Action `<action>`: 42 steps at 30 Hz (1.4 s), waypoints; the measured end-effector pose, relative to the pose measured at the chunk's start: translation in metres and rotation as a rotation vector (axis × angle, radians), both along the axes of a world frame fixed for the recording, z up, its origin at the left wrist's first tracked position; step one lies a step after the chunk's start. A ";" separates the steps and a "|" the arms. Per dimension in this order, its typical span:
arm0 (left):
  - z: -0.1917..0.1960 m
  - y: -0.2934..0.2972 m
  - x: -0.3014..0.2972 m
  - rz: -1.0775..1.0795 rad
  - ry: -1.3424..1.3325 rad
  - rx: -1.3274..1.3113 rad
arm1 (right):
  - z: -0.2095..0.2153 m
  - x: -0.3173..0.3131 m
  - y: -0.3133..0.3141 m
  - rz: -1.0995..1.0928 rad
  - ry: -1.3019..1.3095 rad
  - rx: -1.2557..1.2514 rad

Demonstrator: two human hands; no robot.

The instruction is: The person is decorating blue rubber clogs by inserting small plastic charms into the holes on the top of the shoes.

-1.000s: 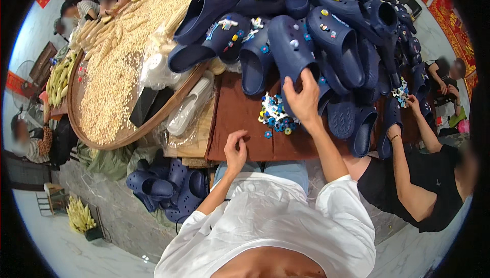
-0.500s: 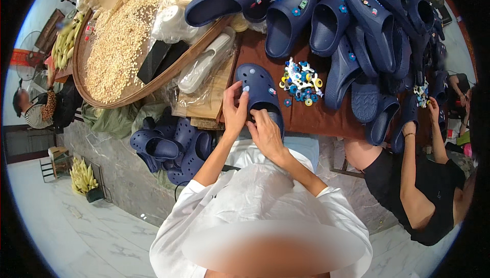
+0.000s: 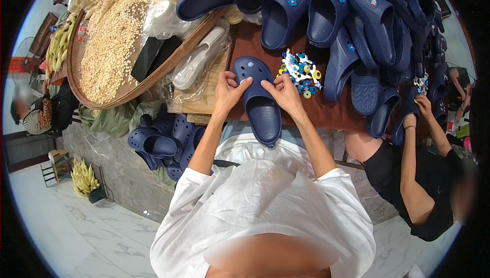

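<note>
A navy blue clog (image 3: 262,117) lies in front of me at the table's near edge, toe pointing away, its foot opening facing up. My left hand (image 3: 229,92) grips its left side, thumb on the upper. From the right, my right hand (image 3: 284,94) holds the other side, its thumb pressed near the strap holes. A small pale blue round charm (image 3: 250,65) sits near the toe. Whatever is beneath my thumbs is hidden. Just beyond my right hand is a heap of small charms (image 3: 304,80) in blue, white and yellow.
Many navy clogs (image 3: 327,19) with charms are piled at the far right. A round tray (image 3: 144,86) of corn kernels stands left, beside a bagged white clog (image 3: 200,59). More navy clogs (image 3: 162,143) lie lower left. A co-worker's hands (image 3: 412,117) handle a clog at right.
My right hand has come out of the clog's opening and now grips its right side. My left hand has slid down from the toe area. The clog appears slightly turned and nearer me.
</note>
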State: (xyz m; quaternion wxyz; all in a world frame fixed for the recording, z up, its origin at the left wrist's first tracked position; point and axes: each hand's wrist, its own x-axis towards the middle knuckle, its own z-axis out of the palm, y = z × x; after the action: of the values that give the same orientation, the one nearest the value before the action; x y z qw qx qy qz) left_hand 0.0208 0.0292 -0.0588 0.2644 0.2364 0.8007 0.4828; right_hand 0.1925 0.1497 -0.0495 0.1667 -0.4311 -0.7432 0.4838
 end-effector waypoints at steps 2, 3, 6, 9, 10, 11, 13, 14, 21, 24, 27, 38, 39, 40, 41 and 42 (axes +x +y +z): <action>0.004 0.000 0.001 -0.004 0.004 0.005 | 0.002 -0.003 0.001 0.013 -0.023 -0.017; 0.005 0.001 0.004 -0.014 0.045 0.019 | 0.004 -0.001 0.002 0.043 -0.028 0.034; 0.023 0.001 0.010 -0.063 0.133 0.014 | 0.012 0.000 0.003 0.104 -0.017 0.109; 0.038 0.003 0.017 -0.115 0.256 -0.003 | 0.014 -0.001 0.002 0.162 0.033 0.177; 0.041 0.005 0.018 -0.139 0.277 -0.012 | 0.011 -0.001 0.003 0.181 0.102 0.322; 0.042 0.006 0.018 -0.164 0.298 -0.021 | 0.007 -0.001 0.004 0.200 0.171 0.467; 0.031 0.005 0.016 -0.157 0.331 0.026 | 0.000 0.000 0.005 0.171 0.128 0.478; 0.026 0.003 0.014 -0.148 0.365 0.074 | -0.002 0.001 0.004 0.145 0.086 0.491; 0.021 -0.006 0.017 -0.086 0.312 0.135 | -0.006 0.024 -0.008 -0.028 0.114 0.209; 0.053 0.008 0.024 -0.067 0.312 0.087 | 0.010 0.031 0.009 -0.092 0.072 0.233; 0.059 0.029 0.028 -0.229 0.503 0.197 | 0.009 0.038 0.031 -0.137 0.030 0.389; 0.073 0.067 0.081 -0.559 0.610 0.241 | 0.007 0.042 0.039 -0.130 0.105 0.637; 0.072 0.059 0.080 -0.547 0.625 0.256 | 0.009 0.039 0.040 -0.129 0.106 0.636; 0.075 0.049 0.079 -0.539 0.625 0.231 | 0.016 0.035 0.040 -0.139 0.100 0.564; 0.076 0.038 0.076 -0.537 0.627 0.229 | 0.020 0.030 0.039 -0.147 0.094 0.490; 0.076 0.027 0.073 -0.456 0.672 0.234 | 0.025 0.023 0.039 -0.144 0.097 0.488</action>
State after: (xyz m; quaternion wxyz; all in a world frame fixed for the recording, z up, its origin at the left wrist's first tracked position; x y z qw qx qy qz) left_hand 0.0934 0.0563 0.0170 0.0600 0.5804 0.7092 0.3958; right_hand 0.2154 0.1885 -0.0245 0.3353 -0.4063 -0.7964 0.2969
